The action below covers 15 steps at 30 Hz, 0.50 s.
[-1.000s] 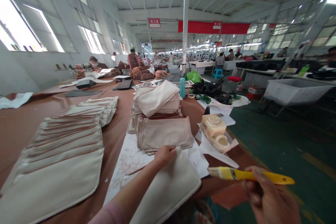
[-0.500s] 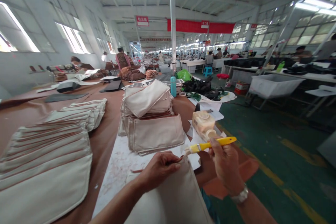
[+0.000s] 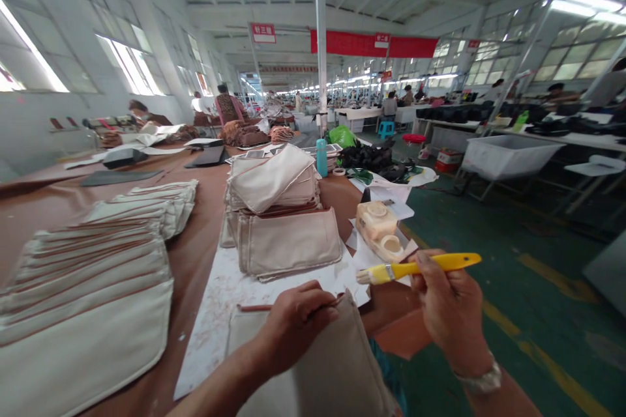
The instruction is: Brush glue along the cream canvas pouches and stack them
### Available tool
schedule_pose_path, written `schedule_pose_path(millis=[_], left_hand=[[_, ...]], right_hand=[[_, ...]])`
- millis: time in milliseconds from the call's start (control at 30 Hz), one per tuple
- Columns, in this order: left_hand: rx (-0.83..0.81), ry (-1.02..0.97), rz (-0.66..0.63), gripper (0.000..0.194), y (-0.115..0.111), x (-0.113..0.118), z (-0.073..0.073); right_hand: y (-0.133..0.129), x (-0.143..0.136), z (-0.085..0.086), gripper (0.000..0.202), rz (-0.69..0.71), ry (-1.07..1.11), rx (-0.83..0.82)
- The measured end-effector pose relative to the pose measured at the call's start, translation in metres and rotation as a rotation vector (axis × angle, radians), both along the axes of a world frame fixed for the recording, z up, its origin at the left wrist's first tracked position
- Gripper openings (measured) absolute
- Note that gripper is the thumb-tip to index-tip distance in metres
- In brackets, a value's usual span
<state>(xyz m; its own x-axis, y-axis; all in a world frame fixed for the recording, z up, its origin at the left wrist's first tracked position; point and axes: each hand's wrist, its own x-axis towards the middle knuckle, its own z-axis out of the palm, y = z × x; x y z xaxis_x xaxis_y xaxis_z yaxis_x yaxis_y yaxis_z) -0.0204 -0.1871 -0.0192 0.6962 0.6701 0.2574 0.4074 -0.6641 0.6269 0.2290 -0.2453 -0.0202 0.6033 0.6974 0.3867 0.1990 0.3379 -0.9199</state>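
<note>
My right hand (image 3: 448, 300) is closed round a paintbrush (image 3: 420, 267) with a yellow handle, its pale bristles pointing left. Those bristles are apart from the fabric panel (image 3: 323, 355) in front of me. My left hand (image 3: 303, 316) pinches the far edge of that beige panel near its right corner; a brown strip runs along this edge. Just beyond the brush stands a cream plastic container (image 3: 376, 221) with a round opening towards me. A stack of beige panels (image 3: 291, 241) sits past my left hand on white paper (image 3: 215, 313).
Overlapping beige panels (image 3: 98, 300) spread across the brown-covered table (image 3: 188, 273) on the left. A turquoise bottle (image 3: 321, 158) and a pile of black scraps (image 3: 374, 161) stand further back. The table's right edge borders the green floor (image 3: 518, 273). Several people work in the distance.
My right hand has moved to the right with the paintbrush, drawing the bristles away from the panel's corner. My left hand keeps its pinch on the panel edge.
</note>
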Motion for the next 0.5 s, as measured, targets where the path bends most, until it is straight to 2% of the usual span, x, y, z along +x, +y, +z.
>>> schedule_pose_path(millis=[133, 200, 267, 333, 400, 467, 500], left_hand=[[0.452, 0.089, -0.071, 0.024, -0.011, -0.005, 0.004], [0.624, 0.141, -0.075, 0.028, -0.014, -0.007, 0.008], [0.720, 0.190, -0.060, 0.030, -0.015, -0.011, 0.013], [0.768, 0.226, -0.052, 0.027, -0.017, -0.014, 0.017], [0.794, 0.249, -0.049, 0.023, -0.019, -0.017, 0.018], [0.821, 0.242, -0.047, 0.022, -0.021, -0.019, 0.018], [0.832, 0.234, -0.040, 0.021, -0.023, -0.019, 0.018]], right_hand=[[-0.005, -0.009, 0.009, 0.035, 0.194, 0.215, 0.017], [-0.012, -0.016, 0.015, 0.035, 0.290, 0.183, -0.038], [-0.022, -0.018, 0.021, 0.036, 0.361, 0.080, -0.089], [-0.031, -0.014, 0.030, 0.036, 0.336, -0.047, -0.100], [-0.036, -0.010, 0.038, 0.036, 0.208, -0.120, -0.055], [-0.036, -0.012, 0.044, 0.034, 0.091, -0.117, 0.009], [-0.035, -0.016, 0.045, 0.033, 0.086, -0.104, 0.029]])
